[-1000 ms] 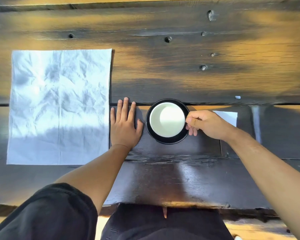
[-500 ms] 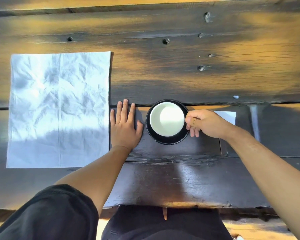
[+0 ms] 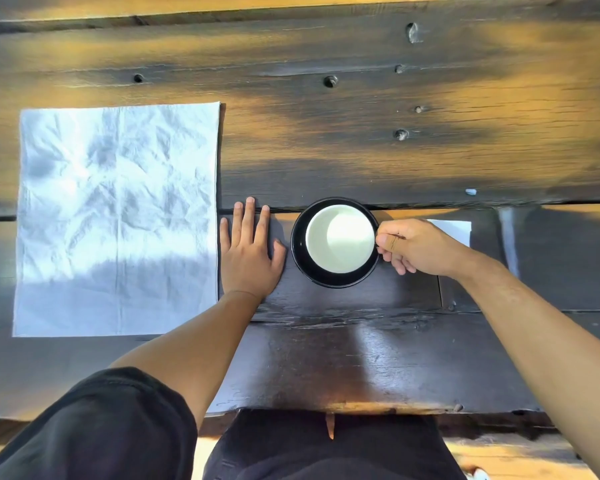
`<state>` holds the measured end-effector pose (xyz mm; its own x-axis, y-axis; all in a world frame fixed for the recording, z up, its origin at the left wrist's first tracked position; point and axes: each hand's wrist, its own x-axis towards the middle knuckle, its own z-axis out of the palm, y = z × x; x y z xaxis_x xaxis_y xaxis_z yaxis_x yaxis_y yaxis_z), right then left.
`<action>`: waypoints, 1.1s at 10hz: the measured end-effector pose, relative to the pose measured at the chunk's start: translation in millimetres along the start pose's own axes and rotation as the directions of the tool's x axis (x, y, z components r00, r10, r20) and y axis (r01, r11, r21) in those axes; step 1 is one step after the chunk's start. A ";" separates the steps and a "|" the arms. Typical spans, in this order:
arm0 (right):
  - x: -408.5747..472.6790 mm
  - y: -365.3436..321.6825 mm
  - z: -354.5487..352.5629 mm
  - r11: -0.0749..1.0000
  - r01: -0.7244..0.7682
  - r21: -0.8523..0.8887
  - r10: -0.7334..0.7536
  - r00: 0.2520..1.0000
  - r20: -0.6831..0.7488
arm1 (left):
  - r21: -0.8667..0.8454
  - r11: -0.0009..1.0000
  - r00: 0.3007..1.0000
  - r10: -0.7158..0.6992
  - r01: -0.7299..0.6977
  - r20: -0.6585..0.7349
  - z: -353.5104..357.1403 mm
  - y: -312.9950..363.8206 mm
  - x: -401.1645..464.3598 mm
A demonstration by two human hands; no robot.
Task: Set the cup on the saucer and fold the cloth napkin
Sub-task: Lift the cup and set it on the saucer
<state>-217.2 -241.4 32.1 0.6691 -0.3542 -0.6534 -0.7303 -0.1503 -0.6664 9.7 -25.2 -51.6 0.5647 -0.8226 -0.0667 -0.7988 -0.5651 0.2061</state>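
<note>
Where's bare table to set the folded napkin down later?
Free: the wide planks beyond the cup and saucer, right of the napkin. Crowded: between napkin and saucer lies the left hand; the right hand holds the cup's right side.

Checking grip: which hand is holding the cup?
The right hand, its fingers pinching the cup at its side; the left hand lies flat on the table.

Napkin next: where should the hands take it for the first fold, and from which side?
Pinch the two near corners of the napkin, coming from the person's side. It lies flat, fully spread and creased, its near edge closest to the body. The left hand rests flat on the table just right of it; the right hand holds the cup.
</note>
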 end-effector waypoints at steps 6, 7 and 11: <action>-2.3 -4.8 1.3 0.999 -0.046 -0.009 0.046 0.998 -0.032 | 0.008 1.000 1.000 -0.009 0.009 0.018 0.2 0.5 -0.4; -2.2 -4.2 1.7 0.999 -0.047 0.003 0.047 0.998 -0.038 | 0.005 1.000 1.000 -0.011 0.010 0.021 -0.6 1.0 0.0; -4.9 -2.3 3.2 0.992 -0.049 0.116 0.055 0.997 -0.057 | 0.010 1.000 0.999 -0.023 0.023 0.047 -3.5 3.3 -0.9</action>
<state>-218.3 -236.4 35.7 0.6186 -0.4140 -0.6678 -0.7410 -0.0249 -0.6710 7.3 -26.1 -47.5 0.5725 -0.8114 -0.1176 -0.7878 -0.5842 0.1951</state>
